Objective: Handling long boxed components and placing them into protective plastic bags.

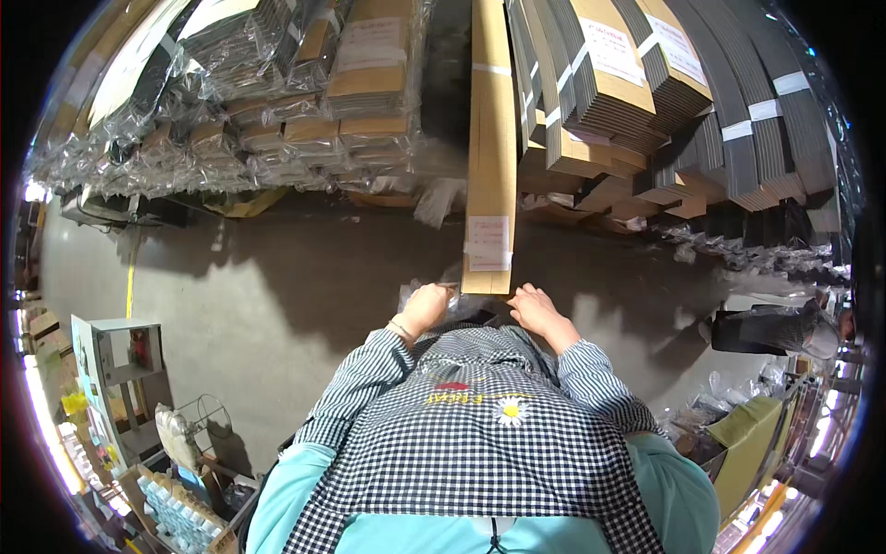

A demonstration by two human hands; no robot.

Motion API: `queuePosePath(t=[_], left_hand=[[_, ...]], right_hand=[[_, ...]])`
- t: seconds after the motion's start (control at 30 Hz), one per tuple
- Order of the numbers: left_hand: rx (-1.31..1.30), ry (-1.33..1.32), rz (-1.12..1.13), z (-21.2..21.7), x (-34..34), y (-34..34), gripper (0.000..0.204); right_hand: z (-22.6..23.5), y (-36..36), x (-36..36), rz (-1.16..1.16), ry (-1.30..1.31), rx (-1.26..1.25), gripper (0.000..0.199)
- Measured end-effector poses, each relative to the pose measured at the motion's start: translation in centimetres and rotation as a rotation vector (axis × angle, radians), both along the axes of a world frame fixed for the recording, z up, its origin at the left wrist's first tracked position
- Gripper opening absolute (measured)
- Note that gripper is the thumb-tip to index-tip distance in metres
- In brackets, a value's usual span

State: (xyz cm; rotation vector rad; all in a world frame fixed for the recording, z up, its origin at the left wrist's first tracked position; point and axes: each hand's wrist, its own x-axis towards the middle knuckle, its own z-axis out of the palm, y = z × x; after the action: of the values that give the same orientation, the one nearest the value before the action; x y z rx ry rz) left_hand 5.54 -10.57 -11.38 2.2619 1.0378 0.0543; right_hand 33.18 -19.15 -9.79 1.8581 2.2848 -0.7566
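Observation:
A long, narrow bundle of brown cardboard [492, 157] stretches away in front of me, with white bands across it and a white label with red print near its close end. Just left of that end, my left hand [426, 309] is closed in a pinch on clear plastic film [406, 294]. My right hand [538, 311] is at the bundle's right corner, its thumb and fingers pinched together. Crumpled film shows between the two hands under the bundle's end. Whatever the right fingertips grip is too small to tell.
Plastic-wrapped stacks of flat cardboard [369, 65] rise at the far left. More banded grey and brown bundles [609, 74] are piled at the far right. A grey-white cabinet [120, 351] and a box of pale blue items [175, 512] stand left, on the grey floor [249, 342].

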Motion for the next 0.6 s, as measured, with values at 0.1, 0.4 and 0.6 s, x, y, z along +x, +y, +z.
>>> queuePosePath(t=[0.1,0.4,0.6], left_hand=[[0.016,-0.222,0.036,3.5,0.8,1.4,0.011],[-0.388,-0.622,-0.077,11.7,1.7,5.9,0.004],[-0.429,-0.621,0.419,5.6,4.1,7.3,0.016]], right_hand=[[2.7,1.2,0.9,0.003,0.274,0.184,0.007],[5.1,2.6,-0.1,-0.783,1.426,0.207,0.012],[0.8,3.2,-1.0,-0.791,0.793,0.511,0.01]])
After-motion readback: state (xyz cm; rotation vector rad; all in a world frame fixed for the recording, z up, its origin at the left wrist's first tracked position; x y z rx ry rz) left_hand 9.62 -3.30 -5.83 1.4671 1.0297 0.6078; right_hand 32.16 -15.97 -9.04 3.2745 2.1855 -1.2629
